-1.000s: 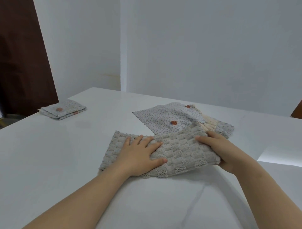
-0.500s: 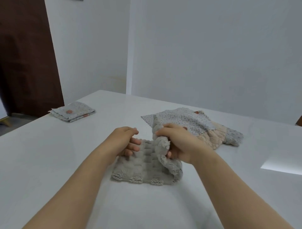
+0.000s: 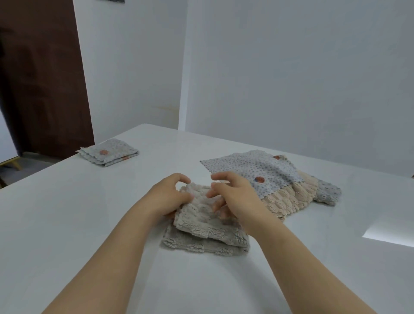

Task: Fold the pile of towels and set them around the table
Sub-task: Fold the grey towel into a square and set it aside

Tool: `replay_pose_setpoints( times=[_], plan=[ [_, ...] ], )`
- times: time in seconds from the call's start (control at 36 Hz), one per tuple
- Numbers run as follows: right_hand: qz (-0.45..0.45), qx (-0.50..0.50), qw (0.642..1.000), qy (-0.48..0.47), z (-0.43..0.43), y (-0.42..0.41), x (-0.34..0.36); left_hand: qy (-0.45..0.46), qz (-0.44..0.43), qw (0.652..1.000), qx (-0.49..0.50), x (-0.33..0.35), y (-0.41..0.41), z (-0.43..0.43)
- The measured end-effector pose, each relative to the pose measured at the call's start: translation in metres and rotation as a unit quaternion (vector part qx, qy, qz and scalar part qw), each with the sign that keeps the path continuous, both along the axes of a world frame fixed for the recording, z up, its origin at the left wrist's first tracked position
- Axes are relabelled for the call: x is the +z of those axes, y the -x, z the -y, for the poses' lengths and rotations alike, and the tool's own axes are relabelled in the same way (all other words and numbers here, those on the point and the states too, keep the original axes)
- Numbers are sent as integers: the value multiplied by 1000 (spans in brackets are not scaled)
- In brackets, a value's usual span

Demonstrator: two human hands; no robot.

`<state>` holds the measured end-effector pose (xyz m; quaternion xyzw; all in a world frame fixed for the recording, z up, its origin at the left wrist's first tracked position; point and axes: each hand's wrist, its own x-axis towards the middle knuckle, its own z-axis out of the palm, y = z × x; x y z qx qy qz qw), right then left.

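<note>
Grey fleece towel [image 3: 208, 233], folded, on white worktop [image 3: 89, 224] | left hand [image 3: 167, 197] grips its left edge | right hand [image 3: 235, 199] curled on top, hold cannot tell | towel pile [image 3: 257, 170] just beyond right hand

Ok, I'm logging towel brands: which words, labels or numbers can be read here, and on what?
None can be read.
The dotted towel and the folded towel show only dots and orange-red motifs, no letters.
The grey fluffy towel shows no tag.
The dark object at the wall's top is cut off.
</note>
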<state>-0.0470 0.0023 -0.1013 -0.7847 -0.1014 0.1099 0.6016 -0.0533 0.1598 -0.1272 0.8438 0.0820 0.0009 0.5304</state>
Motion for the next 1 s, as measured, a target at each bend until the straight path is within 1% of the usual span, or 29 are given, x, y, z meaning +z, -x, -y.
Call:
replay_pose_setpoints(
  times=[0.06,0.11,0.14,0.19,0.25,0.33,0.36,0.42,0.47,0.5,0.53,0.58,0.64,0.69,0.75,0.78,0.83,0.89,0.94,1.0],
  plan=[
    [123,-21,986,113,7,0,-4,-29,8,999,-11,-2,-1,-2],
    [224,-9,951,214,12,-1,-11,-51,14,998,-14,-3,-1,-4],
    [248,2,932,266,13,-2,-16,-57,15,998,-14,-4,-1,-4],
    [263,27,896,358,13,-1,-25,-83,13,996,-16,-6,-1,-5],
    [256,53,875,409,11,1,-33,-132,14,991,-18,-6,1,-3],
    [238,63,877,414,8,5,-44,-224,27,974,-9,-3,3,1],
    [236,61,877,415,7,5,-46,-231,38,972,-13,-2,3,2],
    [239,60,872,422,7,6,-48,-215,49,975,-38,-1,3,5],
    [240,60,873,421,7,6,-50,-204,30,976,-67,-5,3,10],
    [238,59,875,418,7,6,-50,-224,10,971,-78,-10,3,13],
    [237,58,877,415,7,5,-50,-266,-15,960,-87,-15,3,15],
    [236,58,880,407,9,5,-51,-353,-45,930,-96,-26,7,17],
    [237,55,888,390,10,7,-52,-379,-41,920,-90,-31,14,17],
    [247,33,906,341,13,8,-54,-396,-32,915,-71,-32,21,19],
    [260,-16,922,287,17,9,-56,-419,-23,907,-22,-30,27,22],
    [259,-46,924,278,20,11,-57,-423,-20,906,8,-29,30,24],
    [231,-103,918,305,25,16,-55,-416,-25,907,59,-27,36,28],
    [182,-140,908,352,29,22,-52,-410,-41,906,98,-25,39,32],
    [154,-156,900,376,32,26,-51,-402,-61,904,132,-22,40,36],
    [140,-159,904,372,35,30,-50,-371,-78,913,151,-20,42,38]
  ],
)
